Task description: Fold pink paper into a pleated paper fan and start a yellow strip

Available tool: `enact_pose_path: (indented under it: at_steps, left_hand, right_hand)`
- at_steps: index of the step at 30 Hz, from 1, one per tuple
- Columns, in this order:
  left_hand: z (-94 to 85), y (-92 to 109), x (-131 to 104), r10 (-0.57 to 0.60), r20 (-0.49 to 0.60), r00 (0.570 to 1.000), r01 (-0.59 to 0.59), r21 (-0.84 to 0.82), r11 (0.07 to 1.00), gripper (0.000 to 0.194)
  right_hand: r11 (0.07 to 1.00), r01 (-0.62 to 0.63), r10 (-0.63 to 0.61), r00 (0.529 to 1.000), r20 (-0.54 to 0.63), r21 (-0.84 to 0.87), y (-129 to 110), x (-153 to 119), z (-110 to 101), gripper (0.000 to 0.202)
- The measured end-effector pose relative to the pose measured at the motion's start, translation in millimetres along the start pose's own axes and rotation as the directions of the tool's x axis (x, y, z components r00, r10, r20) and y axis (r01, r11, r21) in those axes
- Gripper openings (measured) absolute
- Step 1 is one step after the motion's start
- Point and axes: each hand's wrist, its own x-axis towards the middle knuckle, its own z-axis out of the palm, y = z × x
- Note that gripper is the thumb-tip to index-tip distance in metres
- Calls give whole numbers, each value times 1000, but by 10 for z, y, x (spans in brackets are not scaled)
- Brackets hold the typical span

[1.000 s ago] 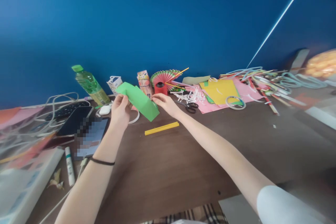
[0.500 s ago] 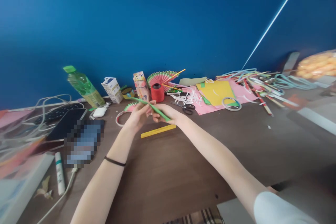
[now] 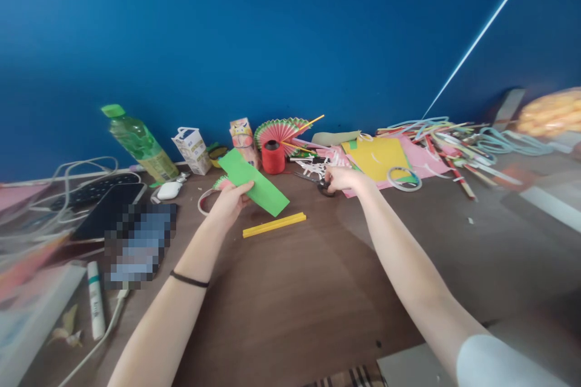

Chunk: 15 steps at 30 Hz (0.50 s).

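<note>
My left hand (image 3: pixel 232 202) pinches the lower left edge of a strip of green paper (image 3: pixel 254 182), held tilted above the table. My right hand (image 3: pixel 341 178) reaches farther back, its fingers closed on the dark handles of a pair of scissors (image 3: pixel 325 189). The scissor blades point left, beside a heap of white paper scraps (image 3: pixel 318 165). In front of the green paper a folded yellow strip (image 3: pixel 274 225) lies on the table. A tape roll (image 3: pixel 205 201) is partly hidden behind my left hand.
Along the blue wall stand a green bottle (image 3: pixel 138 144), a white carton (image 3: pixel 191 150), a red thread spool (image 3: pixel 273 158) and a pleated paper fan (image 3: pixel 279 132). Yellow paper (image 3: pixel 379 157), another tape roll (image 3: pixel 403 179) and piled sticks lie right. Phones, cables and a marker (image 3: pixel 95 300) are left.
My right hand has let go of the green paper and moved right to the scissors. The paper, edge-on before, now shows its flat face in my left hand.
</note>
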Motion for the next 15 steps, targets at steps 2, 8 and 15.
enact_pose_path:
  at_steps: [2,8,15]
  left_hand:
    - [14,4,-5,-8,-63,998,9,18,1000,19]
    - [28,55,-46,-101,-41,994,100,-26,995,9]
    - [1,78,-49,-84,-22,996,82,-100,992,13]
  right_hand:
    - [1000,12,-12,1000,0,-22,-36,16,50,32]
    - [998,9,-11,999,-34,-64,-94,11,73,39]
    - [996,-46,45,999,-22,-76,6,-78,-104,51]
